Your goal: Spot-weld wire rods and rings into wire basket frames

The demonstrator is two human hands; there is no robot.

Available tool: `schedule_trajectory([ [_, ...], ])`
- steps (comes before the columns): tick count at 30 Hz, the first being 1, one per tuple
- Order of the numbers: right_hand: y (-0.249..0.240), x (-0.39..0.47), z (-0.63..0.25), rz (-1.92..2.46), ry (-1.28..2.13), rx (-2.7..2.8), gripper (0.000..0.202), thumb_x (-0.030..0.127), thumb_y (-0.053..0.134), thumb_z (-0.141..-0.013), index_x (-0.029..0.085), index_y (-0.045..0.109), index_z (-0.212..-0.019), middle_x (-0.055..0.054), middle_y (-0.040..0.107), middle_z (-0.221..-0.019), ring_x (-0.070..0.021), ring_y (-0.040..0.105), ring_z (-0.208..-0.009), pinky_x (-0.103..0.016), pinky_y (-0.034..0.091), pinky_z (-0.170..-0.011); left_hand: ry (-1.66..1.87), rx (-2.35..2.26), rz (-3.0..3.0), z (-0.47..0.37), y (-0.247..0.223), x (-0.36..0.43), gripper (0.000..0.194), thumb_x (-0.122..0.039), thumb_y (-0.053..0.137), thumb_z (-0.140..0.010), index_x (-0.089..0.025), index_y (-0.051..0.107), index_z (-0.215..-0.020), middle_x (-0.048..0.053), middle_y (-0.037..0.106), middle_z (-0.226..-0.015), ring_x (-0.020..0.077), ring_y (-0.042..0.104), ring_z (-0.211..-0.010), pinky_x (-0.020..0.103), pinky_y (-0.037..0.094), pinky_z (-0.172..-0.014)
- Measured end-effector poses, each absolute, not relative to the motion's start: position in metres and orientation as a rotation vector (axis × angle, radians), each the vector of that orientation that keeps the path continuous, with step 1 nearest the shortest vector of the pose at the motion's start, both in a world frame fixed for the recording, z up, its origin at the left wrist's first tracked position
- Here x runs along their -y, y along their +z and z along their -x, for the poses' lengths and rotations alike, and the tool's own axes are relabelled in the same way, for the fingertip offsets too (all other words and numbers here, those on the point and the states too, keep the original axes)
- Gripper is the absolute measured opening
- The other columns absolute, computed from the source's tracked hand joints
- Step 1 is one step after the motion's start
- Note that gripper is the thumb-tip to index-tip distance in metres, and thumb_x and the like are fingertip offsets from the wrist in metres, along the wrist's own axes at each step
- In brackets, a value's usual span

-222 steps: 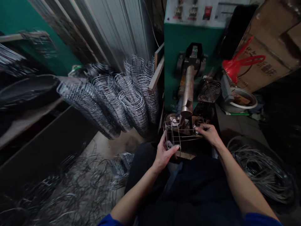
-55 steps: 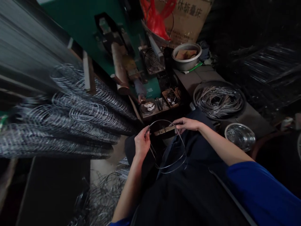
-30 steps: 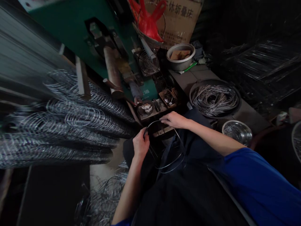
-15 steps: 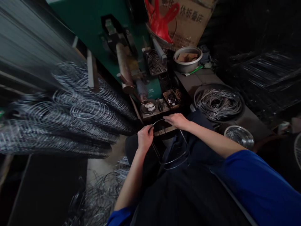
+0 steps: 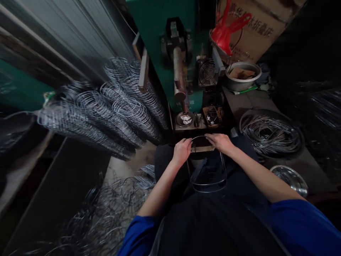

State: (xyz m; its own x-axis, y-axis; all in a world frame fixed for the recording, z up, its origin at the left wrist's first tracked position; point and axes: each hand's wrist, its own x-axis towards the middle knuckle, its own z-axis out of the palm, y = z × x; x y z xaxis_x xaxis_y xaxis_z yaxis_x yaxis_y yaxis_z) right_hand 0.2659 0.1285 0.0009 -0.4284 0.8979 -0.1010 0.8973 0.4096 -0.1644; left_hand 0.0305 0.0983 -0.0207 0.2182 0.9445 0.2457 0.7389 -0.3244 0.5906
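Observation:
Between my two hands is a wire frame (image 5: pixel 208 184) made of rings joined by thin straight wires; its lower part hangs over my dark apron. My left hand (image 5: pixel 182 152) pinches the left side of its top ring. On the right side of that same ring, my right hand (image 5: pixel 220 143) is closed, fingers pressed together. Just beyond the hands stands a green machine (image 5: pixel 153 21) with a metal arm (image 5: pixel 179 76) pointing down at a small dish (image 5: pixel 184 120) of white material. A small box (image 5: pixel 214 115) of dark bits sits beside the dish.
Tall stacks of wire rings (image 5: pixel 128 113) lean on the left. Loose wire (image 5: pixel 117 209) litters the floor. To the right are a tray of cut wires (image 5: pixel 271 133), a metal bowl (image 5: pixel 290 179) and a grey basin (image 5: pixel 243 81). A red bag (image 5: pixel 223 35) hangs near a cardboard box (image 5: pixel 262 28).
My view has swung left, so everything appears further right. Both hands keep hold of the wire frame, which now sits more level in front of the machine.

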Motion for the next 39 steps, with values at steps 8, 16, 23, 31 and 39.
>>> schedule_trajectory([
  [8, 0.012, -0.144, -0.263, 1.674, 0.25, 2.664, 0.04, 0.039, 0.035, -0.104, 0.028, 0.061, -0.133, -0.006, 0.072, -0.116, -0.0196, 0.068, -0.098, -0.026, 0.048, -0.075, 0.844, -1.525, -2.212, -0.027, -0.015, -0.116, 0.024, -0.02, 0.049, -0.097, -0.014, 0.07, -0.105, 0.011, 0.071, -0.091, 0.0197, 0.067, -0.081, 0.031, 0.053, -0.079],
  [16, 0.059, -0.185, -0.243, 1.642, 0.166, 2.73, 0.035, 0.032, 0.041, -0.102, 0.027, 0.063, -0.128, -0.008, 0.072, -0.117, -0.0214, 0.068, -0.104, -0.026, 0.049, -0.079, 0.925, -1.487, -2.264, -0.007, 0.024, -0.158, 0.019, -0.014, 0.054, -0.093, -0.014, 0.07, -0.082, 0.007, 0.068, -0.077, 0.0176, 0.064, -0.072, 0.028, 0.049, -0.072],
  [23, 0.079, -0.214, -0.223, 1.606, 0.098, 2.733, 0.036, 0.036, 0.04, -0.102, 0.027, 0.063, -0.127, -0.009, 0.074, -0.11, -0.024, 0.069, -0.098, -0.028, 0.049, -0.074, 0.961, -1.489, -2.286, 0.013, 0.039, -0.185, 0.021, -0.015, 0.053, -0.093, -0.014, 0.072, -0.085, 0.009, 0.071, -0.083, 0.0201, 0.067, -0.076, 0.032, 0.052, -0.077],
  [31, 0.088, -0.226, -0.211, 1.602, 0.158, 2.754, 0.035, 0.037, 0.041, -0.101, 0.03, 0.065, -0.126, -0.007, 0.074, -0.106, -0.0233, 0.069, -0.096, -0.028, 0.048, -0.072, 0.937, -1.492, -2.298, 0.022, 0.044, -0.194, 0.026, -0.015, 0.049, -0.093, -0.015, 0.072, -0.083, 0.01, 0.07, -0.079, 0.0205, 0.066, -0.075, 0.032, 0.052, -0.074],
  [39, 0.092, -0.234, -0.208, 1.572, 0.173, 2.752, 0.036, 0.039, 0.041, -0.101, 0.03, 0.066, -0.126, -0.007, 0.074, -0.105, -0.0228, 0.067, -0.097, -0.028, 0.047, -0.075, 0.936, -1.504, -2.296, 0.026, 0.047, -0.201, 0.025, -0.013, 0.048, -0.091, -0.015, 0.072, -0.084, 0.01, 0.071, -0.08, 0.0214, 0.066, -0.075, 0.034, 0.052, -0.074],
])
